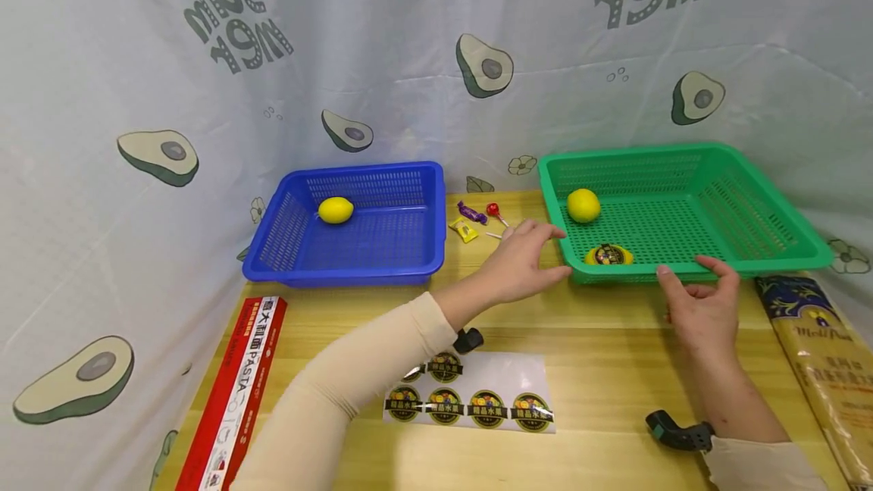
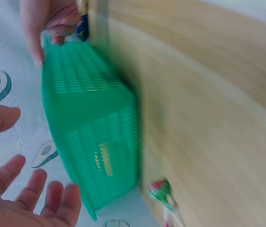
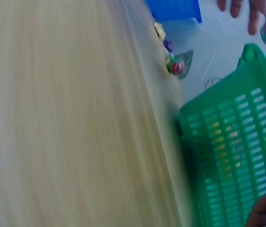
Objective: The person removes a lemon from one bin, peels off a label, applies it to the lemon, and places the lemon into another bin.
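1. Gripping the green basket (image 1: 661, 226) at its six o'clock rim, the right hand (image 1: 705, 309) is pinching the plastic edge; I'm taking twelve as toward the avocado-print curtain (image 1: 395, 36).
2. The left hand (image 1: 520, 265) is hovering, fingers spread, just outside the basket's eight o'clock corner, seemingly not touching it.
3. That basket is occupying two o'clock on the table (image 1: 586, 354); inside, a plain lemon (image 1: 583, 205) is lying at nine o'clock, a stickered lemon (image 1: 609, 254) at eight.
4. At ten o'clock, a blue basket (image 1: 361, 279) is holding a third lemon (image 1: 336, 210); the sticker sheet (image 1: 505, 373) is lying at six.
5. To my eye, the step in hand is steadying or shifting the green basket; moving it further would be calling for a left-hand grip too, keeping both lemons from rolling.
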Demonstrator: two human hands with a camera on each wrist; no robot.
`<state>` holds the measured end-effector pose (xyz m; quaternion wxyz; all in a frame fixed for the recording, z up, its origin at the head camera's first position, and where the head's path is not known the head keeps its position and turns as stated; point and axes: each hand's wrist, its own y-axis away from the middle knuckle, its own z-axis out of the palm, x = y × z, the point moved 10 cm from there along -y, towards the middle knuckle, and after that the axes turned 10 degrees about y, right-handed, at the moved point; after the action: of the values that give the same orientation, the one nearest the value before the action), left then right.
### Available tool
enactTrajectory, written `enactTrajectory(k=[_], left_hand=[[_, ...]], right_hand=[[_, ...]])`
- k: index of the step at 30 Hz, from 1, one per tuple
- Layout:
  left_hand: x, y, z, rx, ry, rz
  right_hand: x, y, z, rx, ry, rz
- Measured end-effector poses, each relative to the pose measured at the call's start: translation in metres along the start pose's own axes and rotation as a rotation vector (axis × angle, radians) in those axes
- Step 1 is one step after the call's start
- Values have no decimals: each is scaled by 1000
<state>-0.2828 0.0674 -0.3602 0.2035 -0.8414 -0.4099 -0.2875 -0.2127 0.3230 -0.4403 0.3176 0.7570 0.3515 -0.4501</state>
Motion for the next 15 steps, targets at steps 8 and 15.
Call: enactTrajectory(k=[8,15], left_hand=[[-20,54,-43,45,-65,85],[-54,70,-115,167,-111,28]], right_hand=[[-28,38,39,-13,29,-166],[-67,87,126,-301,129,-433]])
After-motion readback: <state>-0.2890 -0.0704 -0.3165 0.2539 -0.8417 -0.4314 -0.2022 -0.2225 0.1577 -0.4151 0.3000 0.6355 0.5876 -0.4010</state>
